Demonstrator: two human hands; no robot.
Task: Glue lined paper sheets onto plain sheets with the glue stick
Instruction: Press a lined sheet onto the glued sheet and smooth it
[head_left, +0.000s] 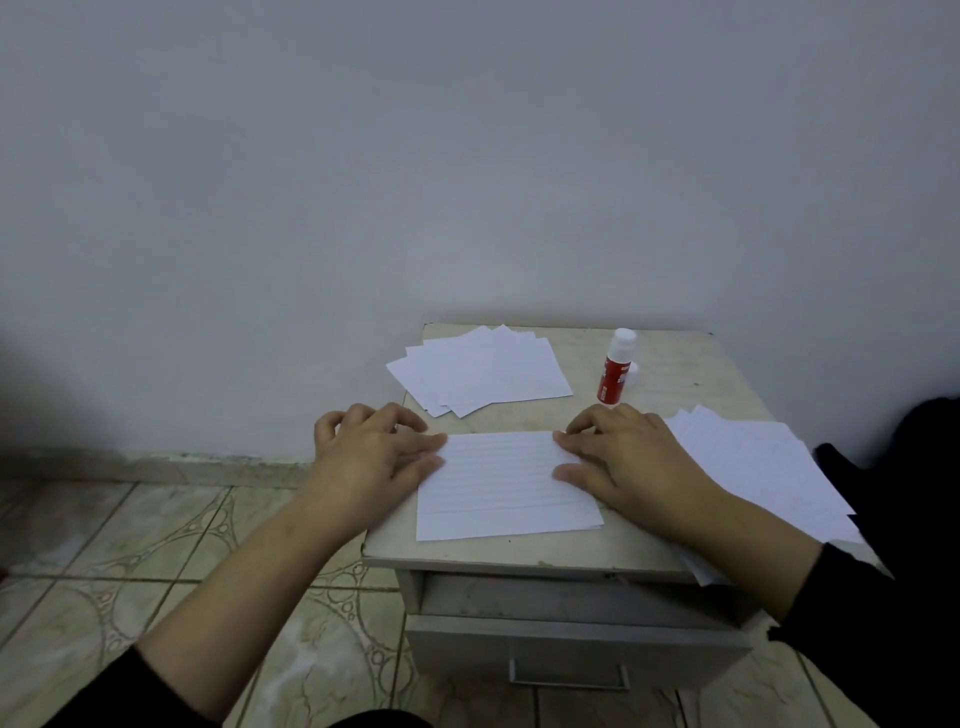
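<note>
A lined sheet (506, 483) is pressed flat near the front edge of a small table (670, 364) by the extended fingers of the left hand (382, 457) and right hand (631, 462) at its side edges. A glue stick (616, 373) stands upright toward the back edge.

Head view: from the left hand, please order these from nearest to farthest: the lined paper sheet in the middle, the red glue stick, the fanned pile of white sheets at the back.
1. Lined paper sheet, under the left hand's fingertips.
2. Fanned pile of white sheets, just behind the hand.
3. Red glue stick, back right.
</note>
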